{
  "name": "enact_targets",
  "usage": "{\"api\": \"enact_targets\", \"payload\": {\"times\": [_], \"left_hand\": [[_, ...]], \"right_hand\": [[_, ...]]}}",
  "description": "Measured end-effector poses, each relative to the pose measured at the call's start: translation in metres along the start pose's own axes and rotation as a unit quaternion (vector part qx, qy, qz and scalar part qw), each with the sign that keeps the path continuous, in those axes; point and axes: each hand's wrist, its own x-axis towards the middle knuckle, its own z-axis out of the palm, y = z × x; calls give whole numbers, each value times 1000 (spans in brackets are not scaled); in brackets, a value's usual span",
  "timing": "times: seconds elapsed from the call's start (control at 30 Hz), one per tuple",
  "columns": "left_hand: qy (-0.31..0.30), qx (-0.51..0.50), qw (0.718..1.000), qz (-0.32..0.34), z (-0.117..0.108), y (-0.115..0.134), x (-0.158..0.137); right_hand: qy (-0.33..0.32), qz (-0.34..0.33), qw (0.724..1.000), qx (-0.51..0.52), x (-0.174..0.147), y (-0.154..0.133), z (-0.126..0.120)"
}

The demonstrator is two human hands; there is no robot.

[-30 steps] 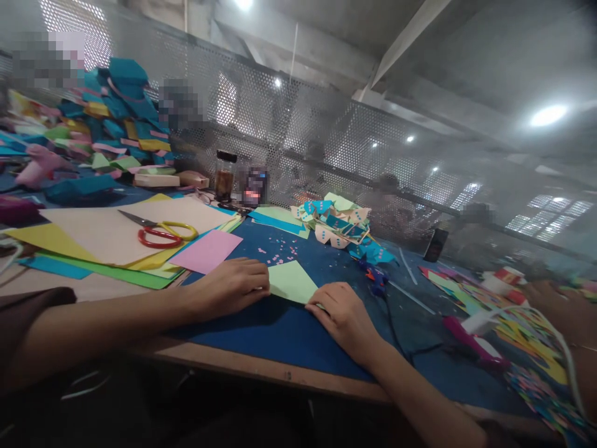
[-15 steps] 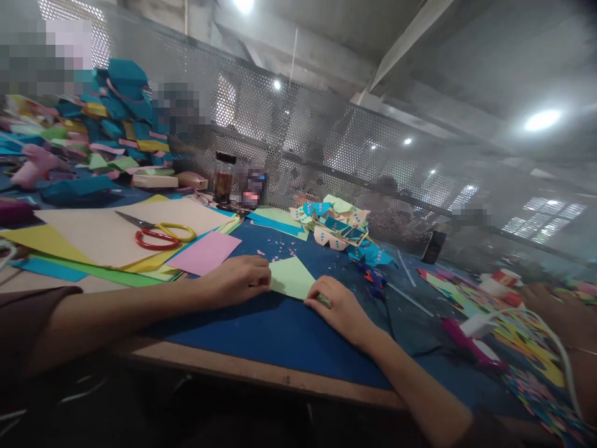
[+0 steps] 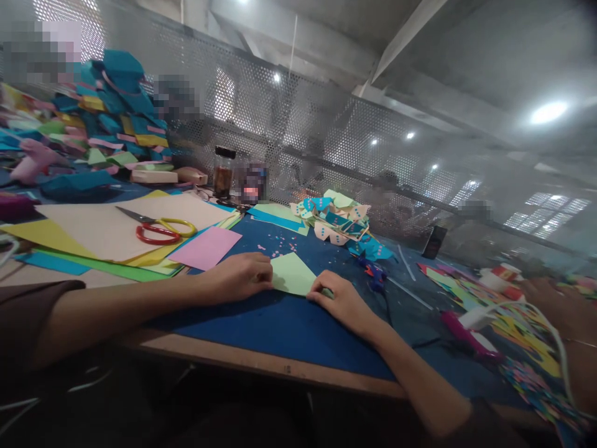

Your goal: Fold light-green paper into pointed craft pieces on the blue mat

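Note:
A sheet of light green paper (image 3: 293, 274) lies near the front of the blue table, one corner pointing away from me. My left hand (image 3: 247, 272) is closed at its left side, fingers curled on the paper's edge. On the opposite side, my right hand (image 3: 336, 297) pinches the lower right corner between thumb and fingers. Part of each end of the sheet is hidden by my hands. Just behind my left hand lies a pink paper piece (image 3: 205, 247). Small pink and blue paper bits (image 3: 278, 244) are scattered beyond the green sheet.
Red-and-yellow-handled scissors (image 3: 158, 230) rest on stacked coloured paper (image 3: 88, 227) at left. Folded, dotted paper pieces (image 3: 340, 221) are heaped at the back. A blue glue gun (image 3: 374, 274) and a magenta power strip (image 3: 473, 339) lie right, near another person's hand (image 3: 543, 305).
Both hands keep their hold on the green paper and have barely moved. The view has shifted slightly.

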Motion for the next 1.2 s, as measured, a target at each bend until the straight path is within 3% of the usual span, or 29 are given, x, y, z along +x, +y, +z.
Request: {"api": "enact_targets", "payload": {"times": [0.6, 1.2], "left_hand": [[13, -45, 999, -26, 10, -7, 3], [-6, -76, 994, -74, 10, 5, 15]], "right_hand": [[-13, 14, 999, -31, 1, 0, 3], [-21, 35, 998, -43, 3, -3, 4]]}}
